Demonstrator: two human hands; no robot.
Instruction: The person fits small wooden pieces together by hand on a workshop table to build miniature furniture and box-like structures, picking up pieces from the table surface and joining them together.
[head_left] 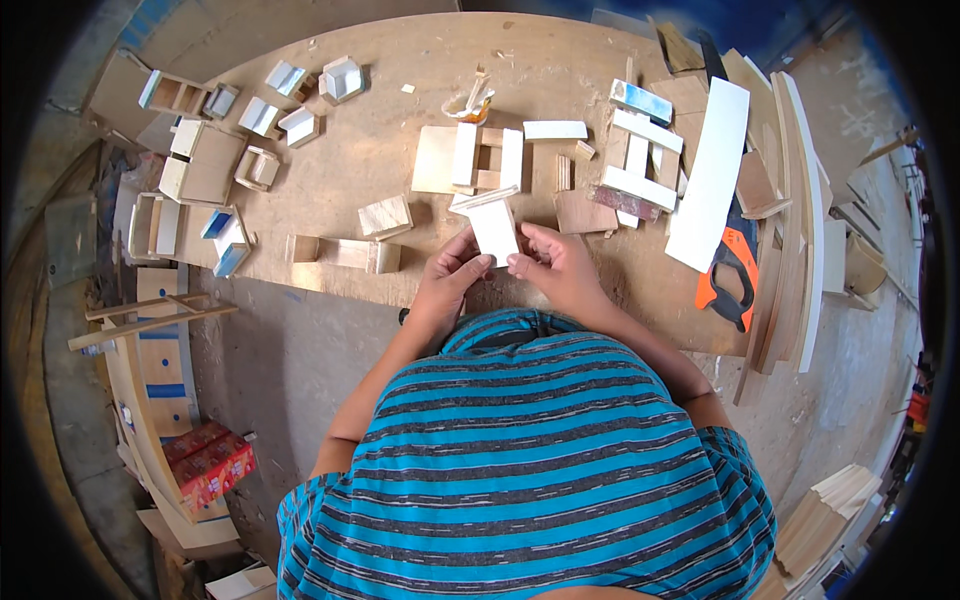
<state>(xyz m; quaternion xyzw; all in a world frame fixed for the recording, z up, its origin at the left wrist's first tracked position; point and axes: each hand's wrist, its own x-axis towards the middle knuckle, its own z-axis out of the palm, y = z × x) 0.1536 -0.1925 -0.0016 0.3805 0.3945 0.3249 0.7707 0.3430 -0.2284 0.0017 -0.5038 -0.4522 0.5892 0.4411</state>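
Observation:
Both my hands hold one small white wooden board (494,232) at the table's near edge. My left hand (450,272) is closed on its left side, thumb on the lower corner. My right hand (553,266) grips the right side, its thumb near the lower right corner. A thin strip of wood (486,198) lies across the board's far end; whether it is joined to it I cannot tell. Just beyond, a small frame of white and bare wood pieces (465,155) rests on the table. Behind that stands a small glue tub (468,106) with a stick in it.
Several small wooden box-like pieces (342,80) sit on the left of the wooden table (350,140). On the right lie a long white board (712,170), an orange-handled saw (735,275) and stacked planks (790,230). A red patterned box (210,465) is at lower left.

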